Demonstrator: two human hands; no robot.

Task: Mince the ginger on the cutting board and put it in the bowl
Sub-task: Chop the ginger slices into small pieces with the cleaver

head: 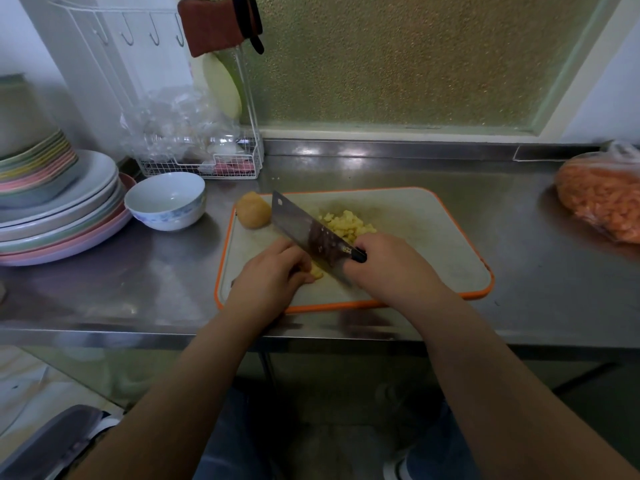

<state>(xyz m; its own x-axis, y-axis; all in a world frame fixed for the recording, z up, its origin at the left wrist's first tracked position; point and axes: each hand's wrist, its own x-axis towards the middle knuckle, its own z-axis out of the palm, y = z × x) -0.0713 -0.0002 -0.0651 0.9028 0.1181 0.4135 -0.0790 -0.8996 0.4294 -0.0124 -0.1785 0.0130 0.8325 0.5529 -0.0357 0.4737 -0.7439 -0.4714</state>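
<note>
A grey cutting board (433, 237) with an orange rim lies on the steel counter. A pile of chopped yellow ginger (348, 224) sits behind the cleaver (304, 230), and a whole ginger lump (253, 210) rests at the board's far left corner. My right hand (391, 268) grips the cleaver's black handle, blade angled toward the far left. My left hand (273, 275) has curled fingers holding a small ginger piece (317, 271) against the board beside the blade. A white bowl (166, 200) with blue pattern stands left of the board; its inside looks bare.
Stacked plates (59, 216) sit at the far left by the bowl. A white wire rack (204, 164) with plastic wrap stands behind it. A bag of orange food (602, 199) lies at the right. The counter's front edge (311, 332) runs just under my wrists.
</note>
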